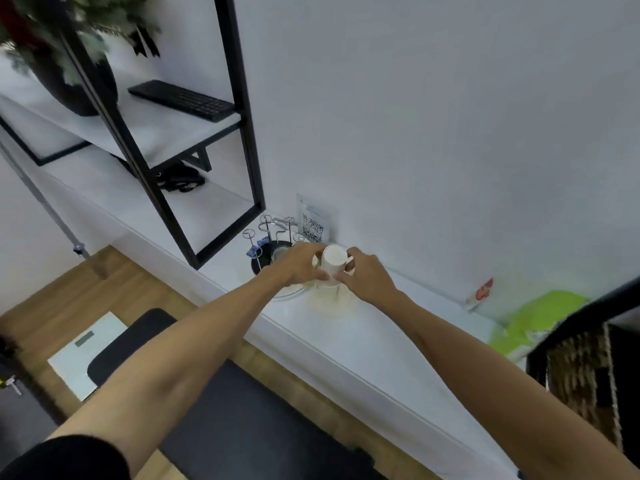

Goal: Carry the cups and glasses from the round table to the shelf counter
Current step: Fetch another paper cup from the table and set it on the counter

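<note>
A white cup (333,261) is held upside down just above the white shelf counter (381,341), its flat base facing up. My left hand (298,263) grips its left side with curled fingers. From the right, my right hand (367,277) pinches the cup near its handle. Below the cup a pale round shape (334,304) lies on the counter, too blurred to identify. A wire cup rack (272,237) on a dark round base stands just left of my hands.
A QR-code sign (312,220) leans on the wall behind the rack. A black-framed shelf (194,140) with a keyboard (181,98) and a plant pot (79,88) rises at left. A green bag (533,320) and a dark basket (585,379) sit at right. A black seat (242,410) lies below.
</note>
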